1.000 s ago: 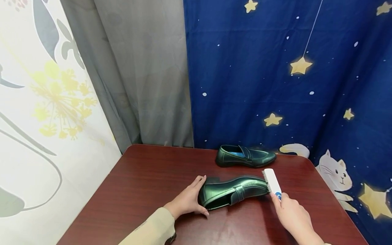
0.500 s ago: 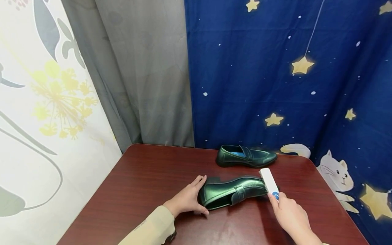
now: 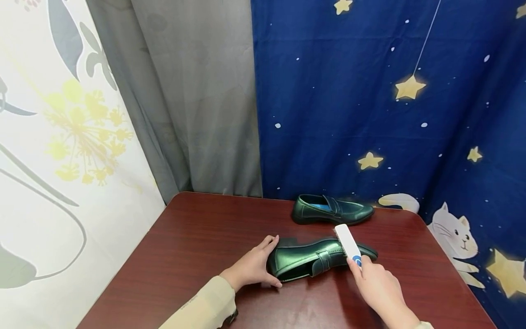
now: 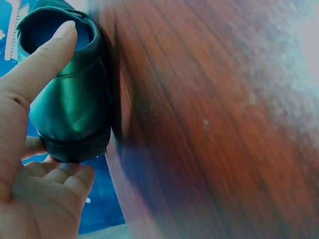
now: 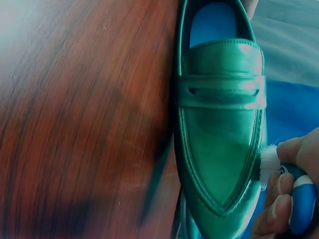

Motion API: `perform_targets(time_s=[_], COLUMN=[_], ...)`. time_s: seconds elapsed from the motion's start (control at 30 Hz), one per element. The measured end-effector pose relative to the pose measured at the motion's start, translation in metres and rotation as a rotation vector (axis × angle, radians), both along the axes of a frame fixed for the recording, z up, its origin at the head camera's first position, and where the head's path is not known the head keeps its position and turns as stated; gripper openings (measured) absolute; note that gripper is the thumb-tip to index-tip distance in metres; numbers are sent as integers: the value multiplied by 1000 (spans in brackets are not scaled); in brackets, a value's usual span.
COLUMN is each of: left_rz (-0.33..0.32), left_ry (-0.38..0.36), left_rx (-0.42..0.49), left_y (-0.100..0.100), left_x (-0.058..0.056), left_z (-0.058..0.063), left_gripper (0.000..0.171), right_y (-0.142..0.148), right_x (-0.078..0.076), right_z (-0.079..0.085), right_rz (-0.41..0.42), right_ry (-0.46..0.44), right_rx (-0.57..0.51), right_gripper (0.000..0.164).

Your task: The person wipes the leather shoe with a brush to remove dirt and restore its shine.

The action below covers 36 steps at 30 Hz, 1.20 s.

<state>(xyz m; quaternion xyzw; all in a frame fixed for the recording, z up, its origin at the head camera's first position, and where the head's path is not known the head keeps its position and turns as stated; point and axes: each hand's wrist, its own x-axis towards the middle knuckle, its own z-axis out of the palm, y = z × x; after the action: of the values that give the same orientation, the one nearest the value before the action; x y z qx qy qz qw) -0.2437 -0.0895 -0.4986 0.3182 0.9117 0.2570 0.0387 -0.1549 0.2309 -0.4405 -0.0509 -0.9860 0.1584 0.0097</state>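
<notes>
A dark green loafer (image 3: 297, 256) lies tipped on its side on the table, toe to the right. My left hand (image 3: 249, 268) holds its heel end, the thumb by the opening and the fingers against the heel (image 4: 75, 149). My right hand (image 3: 379, 287) grips a white brush (image 3: 347, 241) with a blue handle (image 5: 303, 206). The white bristles (image 5: 269, 167) touch the side of the loafer's front part, ahead of the strap. The brush hides part of the toe in the head view.
A matching green loafer (image 3: 349, 212) stands upright near the table's back edge. The reddish-brown wooden table (image 3: 205, 228) backs onto a grey curtain (image 3: 209, 114) and a blue star-print curtain (image 3: 320, 100). A white patterned curtain (image 3: 37, 237) hangs at the left.
My right hand has moved the brush left along the loafer, from the toe tip toward the strap, uncovering the toe. The left hand and the loafer keep their place.
</notes>
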Motion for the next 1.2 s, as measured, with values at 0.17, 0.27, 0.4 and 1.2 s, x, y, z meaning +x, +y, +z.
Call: perform_targets(time_s=[0.17, 0.27, 0.4, 1.2], left_rz=[3, 2, 0, -8], left_ry=[-2, -3, -4, 16], left_rx=[-4, -4, 2, 21], left_y=[0, 1, 1, 0], left_x=[-1, -1, -1, -1], left_z=[-1, -1, -2, -3], left_gripper=[122, 121, 121, 120], right_y=[-13, -21, -29, -48], right_x=[-1, -1, -1, -2], right_z=[-2, -3, -2, 8], right_rz=[18, 36, 57, 88], right_ry=[28, 34, 35, -16], right_rx=[8, 16, 19, 17], right_gripper=[60, 58, 54, 42])
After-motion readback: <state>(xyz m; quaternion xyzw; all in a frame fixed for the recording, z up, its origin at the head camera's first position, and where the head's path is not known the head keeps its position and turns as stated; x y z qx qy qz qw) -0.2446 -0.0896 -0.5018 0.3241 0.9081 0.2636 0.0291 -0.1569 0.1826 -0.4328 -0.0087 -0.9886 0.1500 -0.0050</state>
